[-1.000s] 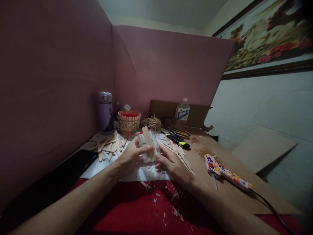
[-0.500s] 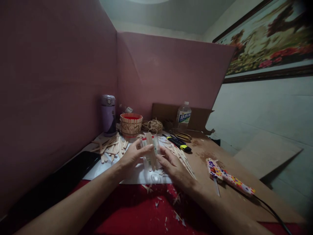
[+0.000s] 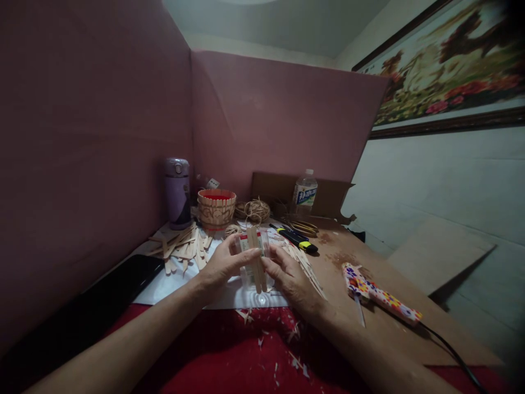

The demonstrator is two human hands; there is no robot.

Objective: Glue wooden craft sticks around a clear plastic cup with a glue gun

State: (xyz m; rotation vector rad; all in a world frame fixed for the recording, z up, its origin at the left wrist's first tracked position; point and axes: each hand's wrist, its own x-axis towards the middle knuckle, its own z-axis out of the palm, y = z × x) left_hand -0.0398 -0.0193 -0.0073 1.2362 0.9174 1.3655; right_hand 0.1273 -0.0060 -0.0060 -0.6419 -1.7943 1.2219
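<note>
Both hands hold a clear plastic container (image 3: 247, 275) with a red-and-white label, low over the white paper. Flat wooden craft sticks (image 3: 257, 276) lie lengthwise against its near side. My left hand (image 3: 225, 264) is closed around the left side, its thumb pressed across the sticks. From the right, my right hand (image 3: 290, 274) grips the container, with thumb and fingertips beside the sticks' right edge. The far fingers of both hands are partly hidden behind the container. Loose craft sticks (image 3: 186, 246) are piled left of my hands, and more sticks (image 3: 303, 262) lie to the right.
Behind stand a purple flask (image 3: 178, 191), a stick-covered basket (image 3: 216, 210), a twine coil (image 3: 258, 210) and a plastic bottle (image 3: 305, 194). A yellow-black utility knife (image 3: 297, 239) and floral glue gun (image 3: 379, 295) lie right. A black phone-like slab (image 3: 135, 276) lies left. Wood scraps litter the red cloth (image 3: 213, 350).
The sticks against the container have straightened and sit slightly lower and nearer to me. Both hands keep their grip. The whole view has shifted a little.
</note>
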